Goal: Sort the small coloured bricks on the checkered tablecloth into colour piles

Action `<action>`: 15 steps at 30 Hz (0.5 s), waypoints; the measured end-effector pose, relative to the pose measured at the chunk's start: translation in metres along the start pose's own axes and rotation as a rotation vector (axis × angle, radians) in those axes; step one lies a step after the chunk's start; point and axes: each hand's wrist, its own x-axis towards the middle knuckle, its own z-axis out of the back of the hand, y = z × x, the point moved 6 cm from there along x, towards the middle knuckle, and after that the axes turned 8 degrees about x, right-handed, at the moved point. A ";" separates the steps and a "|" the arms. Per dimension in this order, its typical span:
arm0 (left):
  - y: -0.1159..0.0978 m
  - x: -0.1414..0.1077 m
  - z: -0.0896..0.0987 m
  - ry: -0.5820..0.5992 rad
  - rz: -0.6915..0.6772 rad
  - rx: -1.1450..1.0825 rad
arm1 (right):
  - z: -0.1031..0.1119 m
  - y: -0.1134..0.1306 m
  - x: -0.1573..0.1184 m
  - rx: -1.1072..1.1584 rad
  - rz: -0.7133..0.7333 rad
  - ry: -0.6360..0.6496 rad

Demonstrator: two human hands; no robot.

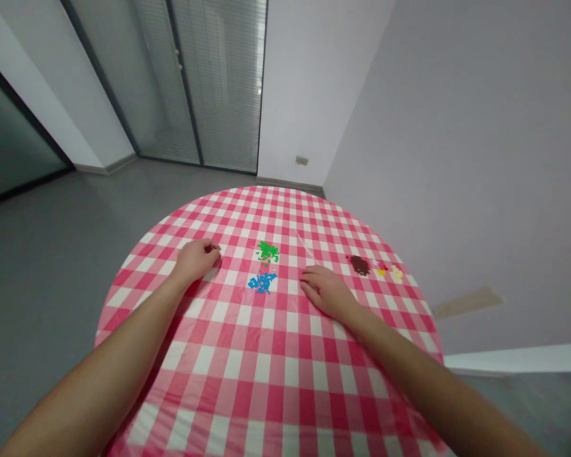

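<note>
Two small heaps, green pieces (268, 252) and blue pieces (263, 282), lie close together between the hands; a careless sweep could mix them. The left hand (194, 259) curls loosely, contents too small to tell; the right hand (330, 293) rests slack, released.

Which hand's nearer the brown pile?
Right. The right hand is just left of the brown pile, slightly closer to the wearer; the left hand is farther left, past the green and blue pieces.

Green pieces (268, 252), blue pieces (263, 283) (loosely clustered)
</note>
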 end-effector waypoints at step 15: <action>0.001 -0.003 0.004 -0.002 0.015 -0.021 | -0.060 0.052 0.043 0.232 0.088 -0.055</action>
